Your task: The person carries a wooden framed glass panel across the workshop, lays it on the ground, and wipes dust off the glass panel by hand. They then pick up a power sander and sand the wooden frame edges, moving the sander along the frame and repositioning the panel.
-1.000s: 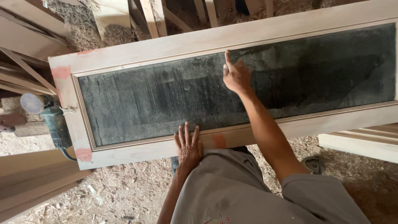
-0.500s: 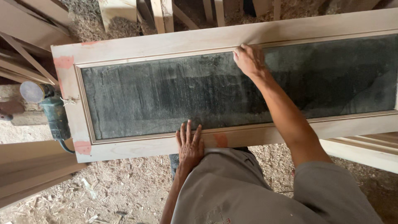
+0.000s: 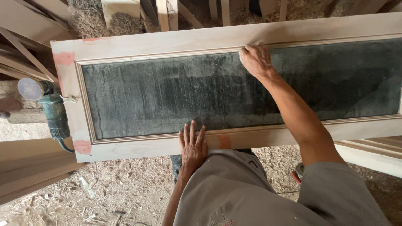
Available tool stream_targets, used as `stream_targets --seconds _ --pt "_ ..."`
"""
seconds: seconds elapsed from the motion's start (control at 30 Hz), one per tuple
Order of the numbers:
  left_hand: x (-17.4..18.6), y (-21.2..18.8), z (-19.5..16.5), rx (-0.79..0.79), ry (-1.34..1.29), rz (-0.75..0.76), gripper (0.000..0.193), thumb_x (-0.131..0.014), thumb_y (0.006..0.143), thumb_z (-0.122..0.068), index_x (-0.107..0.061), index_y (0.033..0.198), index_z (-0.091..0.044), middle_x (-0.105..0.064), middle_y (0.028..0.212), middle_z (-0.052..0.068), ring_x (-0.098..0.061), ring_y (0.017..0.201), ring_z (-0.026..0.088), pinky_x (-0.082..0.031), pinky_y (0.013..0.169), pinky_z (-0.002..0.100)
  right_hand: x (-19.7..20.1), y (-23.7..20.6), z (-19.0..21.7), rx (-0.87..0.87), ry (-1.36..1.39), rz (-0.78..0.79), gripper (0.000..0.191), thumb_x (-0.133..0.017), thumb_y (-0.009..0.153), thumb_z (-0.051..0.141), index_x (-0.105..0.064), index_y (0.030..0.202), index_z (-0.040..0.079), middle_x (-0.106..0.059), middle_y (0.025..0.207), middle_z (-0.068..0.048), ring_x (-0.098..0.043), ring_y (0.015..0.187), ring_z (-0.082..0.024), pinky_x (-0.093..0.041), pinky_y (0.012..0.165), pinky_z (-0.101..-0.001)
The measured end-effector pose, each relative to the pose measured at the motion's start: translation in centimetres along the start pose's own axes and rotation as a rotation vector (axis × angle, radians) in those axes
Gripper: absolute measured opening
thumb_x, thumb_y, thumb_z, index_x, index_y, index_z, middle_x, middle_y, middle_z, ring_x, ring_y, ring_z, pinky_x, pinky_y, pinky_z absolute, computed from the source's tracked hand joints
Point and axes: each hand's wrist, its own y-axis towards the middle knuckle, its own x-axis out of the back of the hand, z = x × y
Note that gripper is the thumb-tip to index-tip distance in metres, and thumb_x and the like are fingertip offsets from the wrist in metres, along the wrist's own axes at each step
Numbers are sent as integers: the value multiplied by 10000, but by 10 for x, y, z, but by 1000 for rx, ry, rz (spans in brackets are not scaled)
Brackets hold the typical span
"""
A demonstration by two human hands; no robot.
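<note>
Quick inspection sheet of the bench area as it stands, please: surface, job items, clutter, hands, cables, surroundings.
Surface: nothing seen of a bench; wooden frame spans the view.
Job's things: dark streaked pane set in the frame; pink filler patches on its wood.
Clutter: green power sander beside the frame's end.
Grippers: left hand flat on the near rail; right hand pressed on the far moulding.
Cables: sander cord.
Surroundings: sawdust floor, stacked boards.

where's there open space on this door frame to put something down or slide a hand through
Free: the dark panel between the left hand on the near rail and the right hand at the far moulding, and the panel's right stretch beyond the forearm. Crowded: the left end by the green grinder, and the timber offcuts beyond the far rail.
</note>
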Motion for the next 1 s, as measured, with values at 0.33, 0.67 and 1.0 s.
stream_targets --seconds 0.33,0.67,1.0 --pt "2 0 -2 27 -18 8 572 -565 961 -271 -484 1517 -162 -236 1674 191 -181 1536 453 -123 1222 638 4 1 5 -31 69 -44 153 -710 969 151 -714 838 72 -704 784 -76 -697 718 -249 -518 766 -481" --pt "7 -7 0 0 -38 -24 588 -563 966 -282 -468 1532 -156 -231 1678 196 -179 1544 452 -124 1225 634 27 1 6 -109 189 3 174 -712 999 214 -757 913 69 -733 872 -135 -688 754 -337 -522 724 -482" --pt "4 -4 1 25 -14 5 576 -533 987 -320 -457 1541 -179 -214 1686 178 -154 1548 440 -106 1230 624 23 4 0 60 -58 75 131 -654 1025 136 -768 1028 71 -766 922 -97 -711 797 -209 -533 936 -463"
